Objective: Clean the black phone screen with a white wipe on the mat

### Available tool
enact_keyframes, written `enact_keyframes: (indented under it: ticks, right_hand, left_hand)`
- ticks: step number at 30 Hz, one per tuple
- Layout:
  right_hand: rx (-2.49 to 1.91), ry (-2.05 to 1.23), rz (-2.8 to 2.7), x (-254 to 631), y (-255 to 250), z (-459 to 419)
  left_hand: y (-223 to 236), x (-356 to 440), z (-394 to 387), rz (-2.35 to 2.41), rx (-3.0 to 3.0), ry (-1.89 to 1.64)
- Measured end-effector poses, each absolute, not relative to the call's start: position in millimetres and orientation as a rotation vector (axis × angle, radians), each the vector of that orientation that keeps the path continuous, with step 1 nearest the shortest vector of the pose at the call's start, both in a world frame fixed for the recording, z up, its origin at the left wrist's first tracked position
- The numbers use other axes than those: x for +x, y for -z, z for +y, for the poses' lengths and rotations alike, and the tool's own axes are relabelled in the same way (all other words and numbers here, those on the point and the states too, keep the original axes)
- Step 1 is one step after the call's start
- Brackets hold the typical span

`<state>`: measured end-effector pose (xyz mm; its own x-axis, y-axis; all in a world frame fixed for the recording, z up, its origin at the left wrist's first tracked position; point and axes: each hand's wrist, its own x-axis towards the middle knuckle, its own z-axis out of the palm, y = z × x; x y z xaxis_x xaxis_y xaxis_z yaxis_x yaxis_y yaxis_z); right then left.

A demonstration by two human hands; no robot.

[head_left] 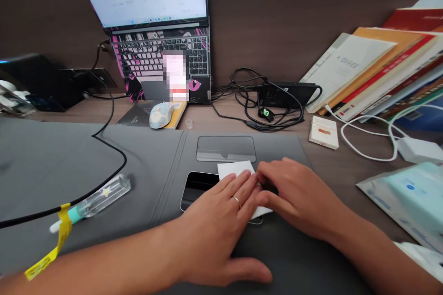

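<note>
A phone [199, 189] with a black screen lies on the grey desk mat, partly hidden by a thin white sheet [235, 167], cloth or paper. My left hand [221, 221], a ring on one finger, lies flat on the sheet and phone with its fingers stretched out and thumb apart. From the right, my right hand [294, 189] curls its fingers at the sheet's edge, close to the left fingertips. Its grip is partly hidden, but the sheet runs in between thumb and fingers. Just behind the phone lies a clear screen protector [225, 149] with a dark border.
A clear spray bottle [105, 196] and a black cable [126, 161] lie left on the desk mat [152, 147]. Behind are a laptop [155, 55], a mouse [161, 115] and a power adapter [289, 94]. Books [380, 69], a small box [324, 132] and a tissue pack [411, 193] stand right.
</note>
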<state>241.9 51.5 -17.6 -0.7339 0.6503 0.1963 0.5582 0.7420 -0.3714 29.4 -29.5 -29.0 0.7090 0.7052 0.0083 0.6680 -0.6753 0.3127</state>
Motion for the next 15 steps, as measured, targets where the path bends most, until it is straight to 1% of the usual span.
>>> enact_keyframes:
  ticks: [5, 9, 11, 15]
  right_hand:
    - [-0.927, -0.476, -2.627, 242, 23, 54]
    - [-0.908, -0.449, -2.625, 239, 18, 49]
    - [-0.869, -0.461, -2.591, 238, 14, 42]
    - [-0.732, -0.651, -2.629, 243, 19, 24]
  left_hand:
    - [30, 23, -30, 1.017, 2.739, -0.214]
    - [27, -1, -32, 0.994, 2.862, -0.109]
    - [25, -18, -33, 0.984, 2.922, -0.133]
    - [28, -47, -34, 1.014, 2.980, -0.200]
